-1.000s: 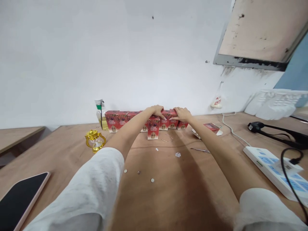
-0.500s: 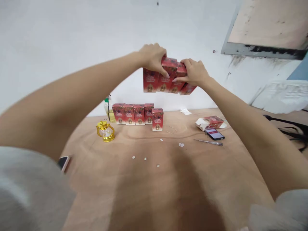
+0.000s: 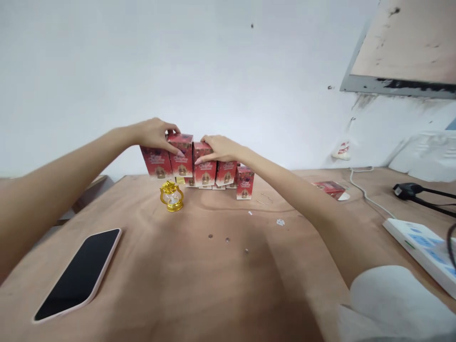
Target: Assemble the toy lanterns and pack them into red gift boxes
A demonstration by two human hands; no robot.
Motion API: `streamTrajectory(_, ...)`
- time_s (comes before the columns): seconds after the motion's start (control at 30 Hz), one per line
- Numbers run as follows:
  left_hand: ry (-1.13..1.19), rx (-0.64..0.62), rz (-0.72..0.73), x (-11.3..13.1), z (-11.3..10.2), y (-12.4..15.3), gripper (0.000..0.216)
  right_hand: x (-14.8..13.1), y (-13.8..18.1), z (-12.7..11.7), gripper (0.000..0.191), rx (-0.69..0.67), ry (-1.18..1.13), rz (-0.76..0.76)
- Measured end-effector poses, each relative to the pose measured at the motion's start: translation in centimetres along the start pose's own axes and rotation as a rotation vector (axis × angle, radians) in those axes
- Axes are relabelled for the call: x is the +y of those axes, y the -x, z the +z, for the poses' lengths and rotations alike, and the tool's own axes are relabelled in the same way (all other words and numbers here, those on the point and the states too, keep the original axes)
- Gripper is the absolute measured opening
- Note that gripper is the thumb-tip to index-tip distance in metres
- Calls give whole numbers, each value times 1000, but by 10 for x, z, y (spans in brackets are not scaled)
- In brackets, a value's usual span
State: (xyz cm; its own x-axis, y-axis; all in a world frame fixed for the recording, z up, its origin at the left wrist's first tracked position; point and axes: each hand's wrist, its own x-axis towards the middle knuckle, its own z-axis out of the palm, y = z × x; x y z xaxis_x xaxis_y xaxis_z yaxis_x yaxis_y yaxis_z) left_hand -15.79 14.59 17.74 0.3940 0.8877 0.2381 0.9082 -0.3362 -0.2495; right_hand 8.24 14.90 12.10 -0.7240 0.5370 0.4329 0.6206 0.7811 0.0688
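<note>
Both my hands grip a side-by-side row of several red printed boxes (image 3: 182, 164) in the air. My left hand (image 3: 155, 134) is closed around the left part of the row, thumb pressed on the front. Closed over the right part, my right hand (image 3: 221, 148) has its thumb across the front of one box (image 3: 205, 178). The row hides most of the red boxes standing behind it on the table. One standing red box (image 3: 245, 184) shows just to the right. Below the held row, a small gold lantern (image 3: 172, 195) stands upright.
A black phone (image 3: 80, 273) with a pink edge lies at front left. Several tiny discs and paper scraps (image 3: 280, 222) are on the wooden table (image 3: 213, 289). At right are a white power strip (image 3: 416, 247), a cable (image 3: 366, 190) and a red box lying down (image 3: 329, 189).
My hands have carried the row of boxes down and to the left, from high before the wall to just above the lantern. The camera view has shifted too.
</note>
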Motion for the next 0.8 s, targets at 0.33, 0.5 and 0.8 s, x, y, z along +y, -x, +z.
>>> streamTrajectory(0.33,66,14,99,34,22,-31,88,4,43,65,86,-117,87,143)
streamTrajectory(0.5,100,-64,150,44,50,-40,87,10,53,76,85,-111,102,209)
streamTrajectory(0.8,228,-89,248,39,104,-42,87,18,50,87,81,-12,187,232)
